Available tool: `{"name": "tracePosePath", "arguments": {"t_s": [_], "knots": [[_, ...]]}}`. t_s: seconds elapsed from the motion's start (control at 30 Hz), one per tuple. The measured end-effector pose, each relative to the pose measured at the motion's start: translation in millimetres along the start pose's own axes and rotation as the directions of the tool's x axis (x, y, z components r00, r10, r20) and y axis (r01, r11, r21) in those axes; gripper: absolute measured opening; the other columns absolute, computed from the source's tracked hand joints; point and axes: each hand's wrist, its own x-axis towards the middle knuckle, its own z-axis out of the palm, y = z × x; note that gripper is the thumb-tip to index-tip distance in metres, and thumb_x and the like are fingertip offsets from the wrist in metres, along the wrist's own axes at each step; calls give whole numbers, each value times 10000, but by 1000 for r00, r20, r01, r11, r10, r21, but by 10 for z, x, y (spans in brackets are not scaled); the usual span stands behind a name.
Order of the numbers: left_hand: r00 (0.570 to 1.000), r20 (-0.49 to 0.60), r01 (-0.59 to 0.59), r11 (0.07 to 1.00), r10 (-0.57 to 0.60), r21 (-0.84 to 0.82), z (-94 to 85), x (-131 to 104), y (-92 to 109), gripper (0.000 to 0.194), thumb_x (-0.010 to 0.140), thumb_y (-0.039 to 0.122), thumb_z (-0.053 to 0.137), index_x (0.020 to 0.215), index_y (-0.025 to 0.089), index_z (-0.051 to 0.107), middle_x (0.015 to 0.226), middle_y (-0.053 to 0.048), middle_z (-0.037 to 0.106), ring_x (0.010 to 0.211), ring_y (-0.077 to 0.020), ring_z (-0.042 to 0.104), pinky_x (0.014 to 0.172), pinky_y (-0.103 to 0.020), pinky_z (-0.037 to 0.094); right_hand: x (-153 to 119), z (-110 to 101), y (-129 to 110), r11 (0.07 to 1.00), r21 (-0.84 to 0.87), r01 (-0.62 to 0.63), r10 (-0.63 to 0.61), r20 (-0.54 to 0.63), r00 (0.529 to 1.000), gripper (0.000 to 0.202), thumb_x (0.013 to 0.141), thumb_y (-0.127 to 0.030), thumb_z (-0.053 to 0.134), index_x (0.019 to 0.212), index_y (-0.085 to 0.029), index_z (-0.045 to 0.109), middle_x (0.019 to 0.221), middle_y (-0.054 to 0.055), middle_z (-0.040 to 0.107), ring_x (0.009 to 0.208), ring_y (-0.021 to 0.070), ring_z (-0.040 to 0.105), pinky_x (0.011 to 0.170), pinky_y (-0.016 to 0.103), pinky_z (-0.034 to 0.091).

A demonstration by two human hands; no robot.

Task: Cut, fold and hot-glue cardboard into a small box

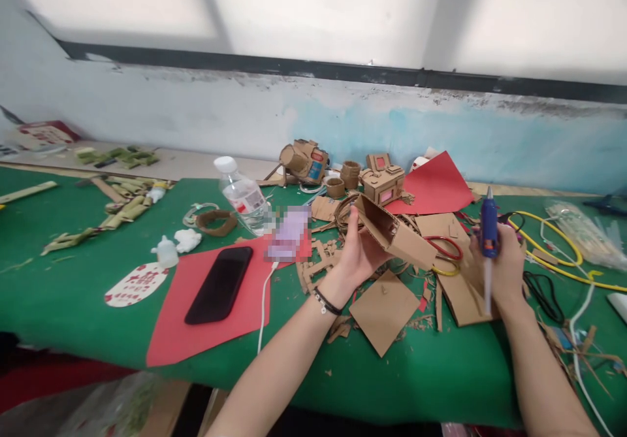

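A black phone (219, 285) is laid on a red paper sheet (196, 319), left of the hands, on the green tabletop (68, 280). A clear plastic bottle (241, 195) is seen lying beyond the phone, with a cardboard ring (216, 222) just to its left. Small cardboard models (383, 179) are set at the far edge, beyond the hands, beside another red sheet (438, 185). Red-and-yellow-handled scissors (445, 254) are placed between the hands. A yellow cable (553, 244) is run to the right.
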Motion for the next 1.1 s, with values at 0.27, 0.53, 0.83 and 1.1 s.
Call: {"name": "tracePosePath", "arguments": {"t_s": [0.27,0.53,0.83,1.1], "knots": [[995,-15,-100,995,99,-10,-11,30,35,815,882,907,587,1310,226,719,1302,-155,763,1247,-354,703,978,-481,636,-28,85,-213,962,176,-211,187,141,972,400,1004,-491,728,1288,-215,675,1097,106,772,959,292,776,905,467,641],[994,17,-104,991,106,-89,-37,-14,68,547,914,674,687,1230,230,736,1305,-121,787,1324,-365,665,990,-479,598,-101,91,-155,980,184,78,-138,341,930,266,1027,-353,653,1278,-269,675,1213,90,739,1070,292,749,949,450,614],[997,-70,-32,998,27,-59,-116,-28,-91,505,896,505,749,1324,239,718,1336,-109,791,1384,-362,642,1088,-496,548,-63,-10,-215,940,161,301,-341,414,844,404,989,-375,720,1377,-272,677,1354,130,752,1200,336,765,987,498,641],[999,-52,9,999,-7,36,-77,-54,-138,508,935,532,729,1362,258,715,1435,-100,754,1448,-367,605,1102,-502,550,-30,-56,-317,928,161,337,-373,451,811,420,1000,-286,714,1415,-277,655,1413,129,730,1255,325,726,1041,518,606]]}}
